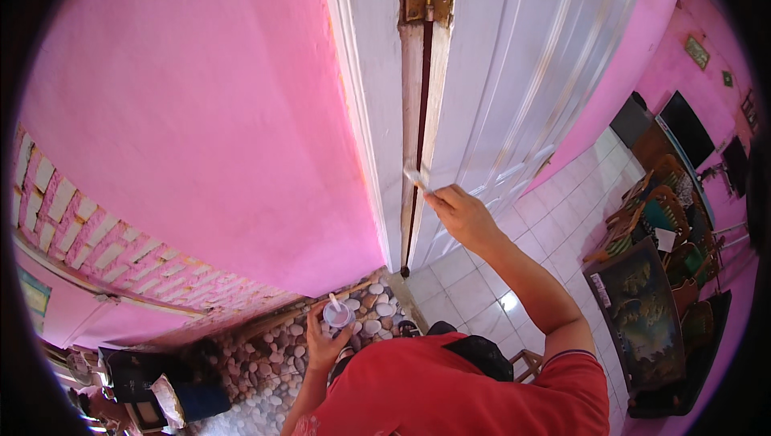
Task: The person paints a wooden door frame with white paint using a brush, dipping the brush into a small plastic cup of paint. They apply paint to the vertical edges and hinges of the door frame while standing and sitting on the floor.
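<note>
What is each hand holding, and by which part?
The right hand holds a brush by its handle; the left hand holds a cup around its side.

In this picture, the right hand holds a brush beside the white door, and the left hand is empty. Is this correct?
Not quite: the head view shows that the left hand is not empty but holds a small cup. The right hand does hold a brush beside the white door.
</note>
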A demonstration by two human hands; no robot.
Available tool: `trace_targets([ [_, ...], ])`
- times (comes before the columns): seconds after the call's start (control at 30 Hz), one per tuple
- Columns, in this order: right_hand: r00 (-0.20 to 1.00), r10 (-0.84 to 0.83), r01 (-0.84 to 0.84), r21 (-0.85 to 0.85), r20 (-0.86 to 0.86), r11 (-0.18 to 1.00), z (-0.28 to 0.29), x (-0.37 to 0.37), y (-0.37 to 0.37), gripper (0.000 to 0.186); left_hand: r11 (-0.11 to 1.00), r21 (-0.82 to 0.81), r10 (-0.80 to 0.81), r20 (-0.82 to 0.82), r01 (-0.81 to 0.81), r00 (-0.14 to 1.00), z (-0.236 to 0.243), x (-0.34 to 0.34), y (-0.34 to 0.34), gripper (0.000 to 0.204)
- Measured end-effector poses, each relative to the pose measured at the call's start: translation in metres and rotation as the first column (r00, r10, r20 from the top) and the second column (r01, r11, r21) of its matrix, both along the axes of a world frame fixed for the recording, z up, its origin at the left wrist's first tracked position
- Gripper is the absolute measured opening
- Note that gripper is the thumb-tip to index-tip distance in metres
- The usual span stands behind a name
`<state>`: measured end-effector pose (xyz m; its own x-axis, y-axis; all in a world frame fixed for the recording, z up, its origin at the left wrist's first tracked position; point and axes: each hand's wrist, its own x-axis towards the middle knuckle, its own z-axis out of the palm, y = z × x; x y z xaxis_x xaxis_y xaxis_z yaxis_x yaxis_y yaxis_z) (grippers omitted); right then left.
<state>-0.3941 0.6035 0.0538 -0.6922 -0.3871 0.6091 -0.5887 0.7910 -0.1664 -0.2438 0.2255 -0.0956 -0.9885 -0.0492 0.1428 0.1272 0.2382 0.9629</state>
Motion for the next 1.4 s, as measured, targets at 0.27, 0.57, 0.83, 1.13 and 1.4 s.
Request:
trace_targets([
  [0.27, 0.996, 0.016, -0.029, 0.155, 0.083, 0.988, 0.021, -0.013, 0.010, 0.029, 0.998, -0.068, 0.001, -0.031, -0.003, 1.000, 0.012, 0.001, 0.003, 0.069],
  [0.57, 0.824, -0.070, -0.053, -0.199, -0.562, 0.979, 0.126, -0.011, 0.001, 0.033, 0.980, -0.198, 0.030, -0.049, -0.039, 0.998, 0.031, 0.009, 0.012, 0.070],
  [0.83, 0.973, -0.067, 0.031, -0.162, -0.222, 0.986, -0.037, -0.007, -0.008, 0.028, 0.983, -0.182, 0.024, 0.002, -0.023, 1.000, 0.018, 0.013, 0.006, 0.072],
  [1.13, 0.957, -0.115, 0.198, -0.308, 0.268, 0.930, -0.159, 0.027, -0.026, 0.022, 0.989, -0.137, -0.043, 0.072, 0.053, 0.996, 0.023, 0.011, 0.004, 0.072],
  [1.4, 0.789, -0.078, 0.569, -0.677, 0.609, 0.468, -0.194, 0.055, -0.053, 0.020, 0.976, -0.116, -0.171, 0.097, 0.182, 0.980, 0.010, -0.011, -0.014, 0.070],
])
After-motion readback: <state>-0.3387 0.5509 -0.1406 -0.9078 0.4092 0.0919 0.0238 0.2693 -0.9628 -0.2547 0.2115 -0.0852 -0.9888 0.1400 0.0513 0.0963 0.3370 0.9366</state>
